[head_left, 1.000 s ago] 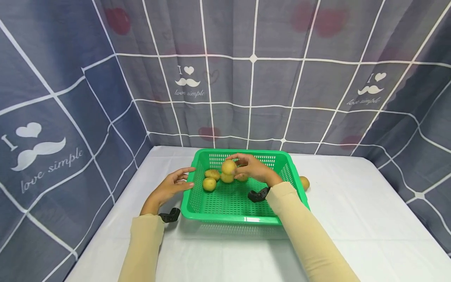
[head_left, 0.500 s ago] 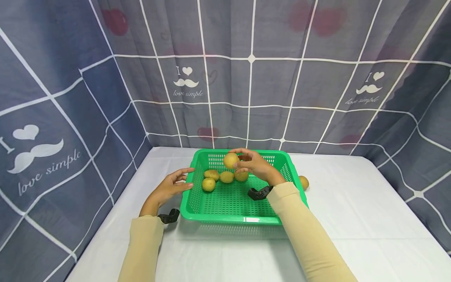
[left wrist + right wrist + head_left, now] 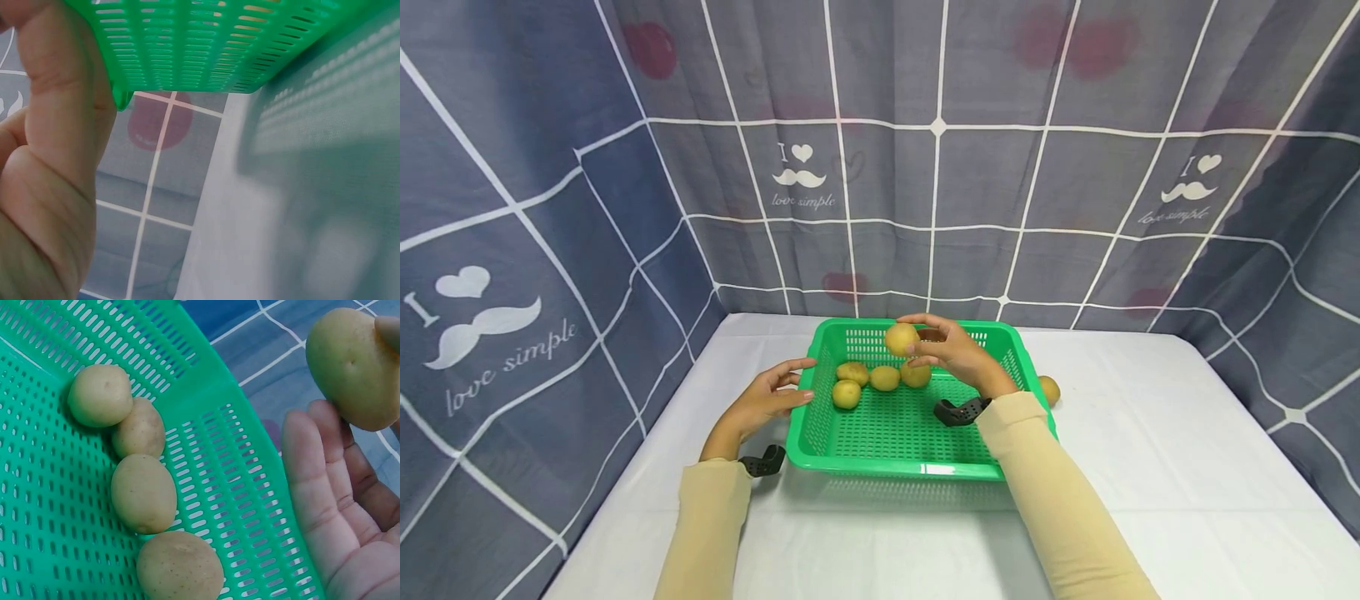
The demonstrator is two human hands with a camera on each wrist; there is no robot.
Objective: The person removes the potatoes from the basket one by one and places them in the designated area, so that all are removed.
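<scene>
My right hand [image 3: 951, 350] pinches a round yellow potato [image 3: 902, 339] between thumb and fingers, above the far part of a green plastic basket [image 3: 895, 468]. In the right wrist view the held potato [image 3: 353, 369] is at the upper right, apart from the others. Several potatoes [image 3: 144, 494] lie in a bent row inside the basket, towards its far left. My left hand [image 3: 767, 398] rests at the basket's left rim, thumb and fingers spread along it. The left wrist view shows this hand [image 3: 56, 125] beside the slotted basket wall [image 3: 187, 56].
Another potato [image 3: 1049, 390] lies on the white tablecloth [image 3: 1150, 450], just outside the basket's right wall. A grey checked curtain [image 3: 977, 183] stands behind the table and along its sides. Each wrist wears a black device [image 3: 961, 412].
My right hand has lifted slightly and shifted right with the potato, away from the potatoes in the basket. My left hand stays at the left rim.
</scene>
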